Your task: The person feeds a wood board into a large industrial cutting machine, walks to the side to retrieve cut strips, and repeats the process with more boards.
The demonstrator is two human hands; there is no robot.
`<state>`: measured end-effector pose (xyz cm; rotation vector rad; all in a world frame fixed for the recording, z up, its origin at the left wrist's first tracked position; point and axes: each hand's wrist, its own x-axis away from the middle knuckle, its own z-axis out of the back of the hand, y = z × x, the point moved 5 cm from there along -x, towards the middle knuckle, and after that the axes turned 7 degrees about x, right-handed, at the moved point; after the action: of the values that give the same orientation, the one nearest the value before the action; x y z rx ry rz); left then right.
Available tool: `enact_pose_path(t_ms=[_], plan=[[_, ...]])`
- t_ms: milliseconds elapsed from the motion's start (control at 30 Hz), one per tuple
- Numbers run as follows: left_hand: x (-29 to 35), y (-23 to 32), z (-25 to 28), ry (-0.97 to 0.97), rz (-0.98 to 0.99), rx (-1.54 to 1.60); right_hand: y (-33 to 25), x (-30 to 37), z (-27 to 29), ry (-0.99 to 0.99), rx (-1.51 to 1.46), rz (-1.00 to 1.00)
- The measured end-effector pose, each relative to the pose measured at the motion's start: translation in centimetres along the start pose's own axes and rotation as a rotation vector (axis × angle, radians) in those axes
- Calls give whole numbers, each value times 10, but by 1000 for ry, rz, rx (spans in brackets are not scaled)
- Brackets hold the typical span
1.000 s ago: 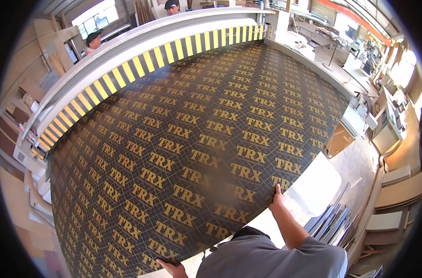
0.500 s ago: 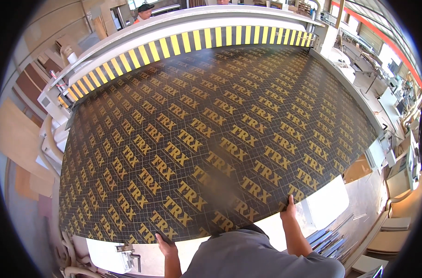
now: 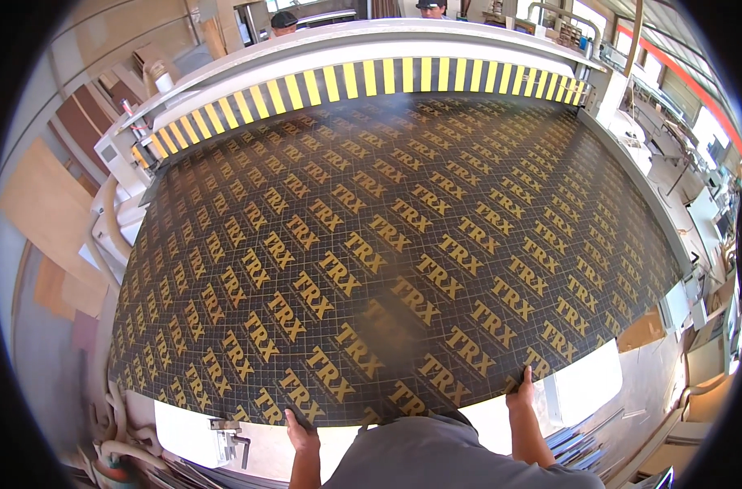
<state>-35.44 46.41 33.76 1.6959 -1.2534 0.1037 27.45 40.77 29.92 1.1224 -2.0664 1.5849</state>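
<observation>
1. Spread across most of the view: a broad dark panel [image 3: 436,244] with repeated gold lettering and thin grid lines, lying flat, far edge at the foot of the machine, near edge just in front of the wearer.
2. Stretching across the top, beyond the panel: a long pale machine beam [image 3: 371,39], with a yellow-and-black striped band [image 3: 389,76] along its lower front.
3. At far left, beside the machine: a large tan sheet [image 3: 45,196].
4. At bottom centre, close against the near edge: the wearer's grey shirt [image 3: 424,456].
5. Running along the panel's right side: a long grey rail [image 3: 641,187].
6. Jutting past the near edge, right and left: a white plate [image 3: 589,376] and a second white plate [image 3: 187,432].
7. At lower right: a bundle of long, thin strips [image 3: 579,448].
8. Partly visible beyond the beam: two co-workers [image 3: 284,21] in dark caps.
9. Gripping the near edge, thumbs on top: left hand [image 3: 302,432] left of centre, right hand [image 3: 521,395] near the right-hand plate. Cannot tell how the hidden fingers lie underneath.
10. Beside the left-hand plate: a small dark lever [image 3: 244,448].
</observation>
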Motion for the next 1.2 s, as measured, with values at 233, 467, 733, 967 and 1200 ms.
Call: enact_pose_path(t_ms=[233, 467, 733, 967, 1200], plan=[[3, -1, -7, -37, 23, -13, 0, -5, 0, -36, -29, -30], [9, 0, -5, 28, 26, -12, 0, -6, 3, -35, -32, -74], [-1, -6, 0, -67, 57, 5, -2, -1, 2, -27, 8, -12], [-3, 0, 9, -94, 27, 20, 14, -3, -7, 63, 71, 81], [8, -2, -18, 130, 48, -59, -6, 19, -9, 206, 91, 132]])
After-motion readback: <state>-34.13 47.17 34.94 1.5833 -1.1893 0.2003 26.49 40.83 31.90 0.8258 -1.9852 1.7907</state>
